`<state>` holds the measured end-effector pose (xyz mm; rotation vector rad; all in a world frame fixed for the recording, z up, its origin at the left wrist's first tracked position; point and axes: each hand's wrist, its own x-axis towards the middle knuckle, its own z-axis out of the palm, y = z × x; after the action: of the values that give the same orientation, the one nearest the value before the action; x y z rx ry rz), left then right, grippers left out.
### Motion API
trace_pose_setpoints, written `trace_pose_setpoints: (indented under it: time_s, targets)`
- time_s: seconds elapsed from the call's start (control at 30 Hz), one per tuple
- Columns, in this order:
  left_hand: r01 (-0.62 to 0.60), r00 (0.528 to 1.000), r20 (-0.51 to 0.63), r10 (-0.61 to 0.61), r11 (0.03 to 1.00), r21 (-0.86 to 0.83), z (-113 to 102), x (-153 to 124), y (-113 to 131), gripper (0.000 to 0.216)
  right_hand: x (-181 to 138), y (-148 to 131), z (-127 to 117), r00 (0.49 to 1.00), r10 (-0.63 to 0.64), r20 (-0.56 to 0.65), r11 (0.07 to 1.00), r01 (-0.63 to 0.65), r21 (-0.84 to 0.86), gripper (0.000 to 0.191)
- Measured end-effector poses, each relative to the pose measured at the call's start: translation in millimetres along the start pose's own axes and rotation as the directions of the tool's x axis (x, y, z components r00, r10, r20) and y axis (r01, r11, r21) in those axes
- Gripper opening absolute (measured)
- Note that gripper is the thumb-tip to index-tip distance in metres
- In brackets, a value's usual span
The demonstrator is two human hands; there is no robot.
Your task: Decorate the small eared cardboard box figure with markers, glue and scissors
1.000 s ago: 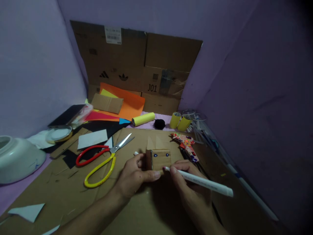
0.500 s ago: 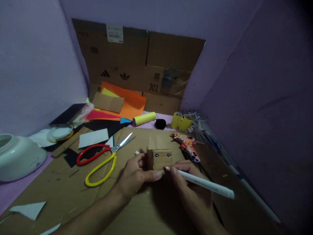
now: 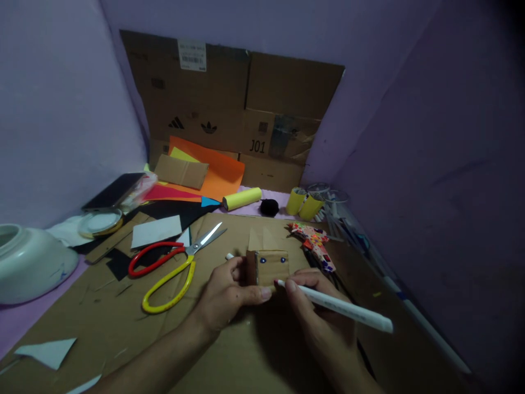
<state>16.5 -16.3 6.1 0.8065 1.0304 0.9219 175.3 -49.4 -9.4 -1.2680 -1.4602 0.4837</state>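
Note:
A small cardboard box [image 3: 270,267] with two dark blue dots on its face stands on the cardboard sheet [image 3: 102,323]. My left hand [image 3: 223,295] grips it from the left, thumb under its lower edge, and also seems to hold a small white cap behind the fingers. My right hand [image 3: 315,312] pinches a white marker pen [image 3: 340,310], whose tip touches the lower front edge of the box.
Red-and-yellow scissors [image 3: 172,265] lie left of the hands. A white bowl [image 3: 28,262] sits at far left. Coloured paper [image 3: 213,169], a yellow roll [image 3: 241,198], yellow tubes [image 3: 302,203], patterned paper [image 3: 314,243] and a flattened carton [image 3: 229,98] fill the back.
The view shifted slightly between the first frame and now. Both hands, the box and the pen stay almost where they were.

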Motion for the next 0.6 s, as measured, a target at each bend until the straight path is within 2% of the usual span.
trace_pose_setpoints:
  time_s: [0.13, 0.37, 0.6]
  targets:
    - [-0.004, 1.000, -0.004, 0.004, 1.000, -0.009, -0.6, 0.8, -1.6, 0.064, 1.7, -2.7, -1.2, 1.000, -0.028, 0.003, 0.999, 0.028, -0.018, 0.018]
    - [-0.019, 1.000, 0.017, 0.019, 1.000, 0.007, -2.4, 1.2, -3.9, 0.060, 1.6, -3.1, 0.3, 1.000, 0.004, -0.023, 1.000, -0.004, -0.023, 0.019]
    - [-0.016, 1.000, 0.002, 0.016, 1.000, 0.006, -1.2, -0.3, -2.1, 0.059, -0.2, -2.2, -1.7, 0.999, 0.007, 0.037, 1.000, -0.006, -0.015, 0.017]
